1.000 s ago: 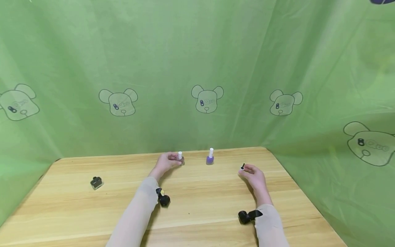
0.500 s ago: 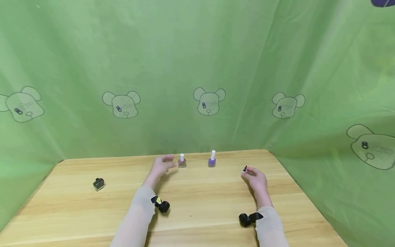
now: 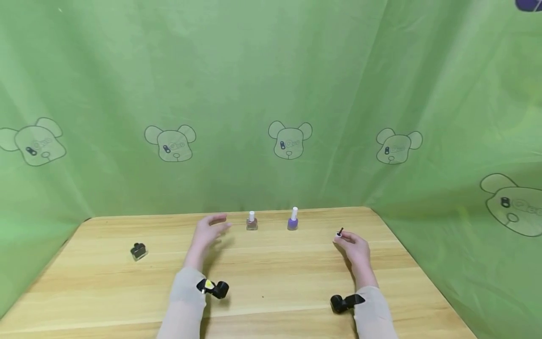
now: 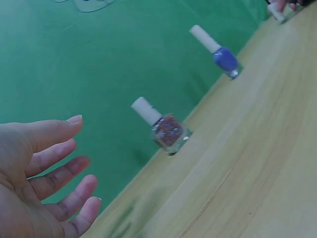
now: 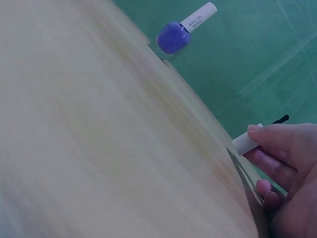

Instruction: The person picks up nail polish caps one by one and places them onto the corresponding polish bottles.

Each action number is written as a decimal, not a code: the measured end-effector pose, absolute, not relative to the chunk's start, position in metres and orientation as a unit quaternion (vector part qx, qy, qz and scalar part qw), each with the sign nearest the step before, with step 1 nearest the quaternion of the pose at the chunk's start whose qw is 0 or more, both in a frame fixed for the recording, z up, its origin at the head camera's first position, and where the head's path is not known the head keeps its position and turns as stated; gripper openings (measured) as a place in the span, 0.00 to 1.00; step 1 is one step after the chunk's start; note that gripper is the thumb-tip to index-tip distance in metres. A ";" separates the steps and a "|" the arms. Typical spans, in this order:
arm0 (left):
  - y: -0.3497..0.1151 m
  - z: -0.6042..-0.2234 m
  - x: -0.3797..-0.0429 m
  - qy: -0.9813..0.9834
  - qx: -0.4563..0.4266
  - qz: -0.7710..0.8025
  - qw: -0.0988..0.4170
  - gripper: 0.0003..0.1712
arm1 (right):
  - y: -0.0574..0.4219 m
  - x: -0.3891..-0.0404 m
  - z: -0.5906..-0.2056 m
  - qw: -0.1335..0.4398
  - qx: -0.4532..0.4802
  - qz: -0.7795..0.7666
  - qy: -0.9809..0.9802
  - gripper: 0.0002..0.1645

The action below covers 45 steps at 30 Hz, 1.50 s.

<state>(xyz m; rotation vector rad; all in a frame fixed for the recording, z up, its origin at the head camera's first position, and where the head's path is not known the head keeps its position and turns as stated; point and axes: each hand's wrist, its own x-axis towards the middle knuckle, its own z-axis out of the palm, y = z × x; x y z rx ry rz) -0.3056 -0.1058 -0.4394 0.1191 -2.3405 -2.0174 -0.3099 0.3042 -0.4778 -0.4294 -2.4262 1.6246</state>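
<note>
My right hand (image 3: 356, 247) pinches a white nail polish cap (image 5: 245, 143) between thumb and fingers, its black brush (image 5: 281, 119) pointing up and away. The left hand (image 3: 206, 231) is held with fingers spread and nothing in them, left of a glittery brownish nail polish bottle (image 4: 170, 133). That bottle stands upright with its white cap on. To its right stands a purple nail polish bottle (image 3: 292, 223), also white-capped. Far left on the table sits a dark, uncapped nail polish bottle (image 3: 138, 253) with a black neck.
The light wooden table (image 3: 262, 273) ends at a green curtain (image 3: 233, 179) printed with bear heads, which also runs along the right side. Black wrist cameras (image 3: 220, 289) are strapped over both sleeves.
The left hand has let go of the brownish bottle and drawn back to the left, leaving it standing. My right hand keeps the cap in nearly the same place.
</note>
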 end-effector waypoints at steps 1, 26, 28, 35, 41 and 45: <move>-0.108 -0.439 -0.303 -0.752 0.043 -0.657 0.030 0.28 | 0.305 -0.310 -0.478 0.094 -0.145 0.551 -0.817 0.25; -0.156 -0.428 -0.248 -0.777 0.129 -0.582 0.205 0.22 | 0.312 -0.302 -0.472 0.067 -0.138 0.595 -0.789 0.29; -0.158 -0.429 -0.246 -0.775 0.137 -0.574 0.226 0.21 | 0.312 -0.302 -0.473 0.065 -0.137 0.597 -0.788 0.29; -0.164 -0.432 -0.238 -0.760 0.161 -0.543 0.319 0.18 | 0.313 -0.302 -0.475 0.060 -0.132 0.593 -0.792 0.30; -0.172 -0.436 -0.233 -0.732 0.179 -0.511 0.413 0.17 | 0.315 -0.299 -0.475 0.052 -0.137 0.596 -0.789 0.31; -0.182 -0.439 -0.230 -0.716 0.198 -0.503 0.442 0.17 | 0.315 -0.298 -0.470 0.046 -0.130 0.602 -0.787 0.32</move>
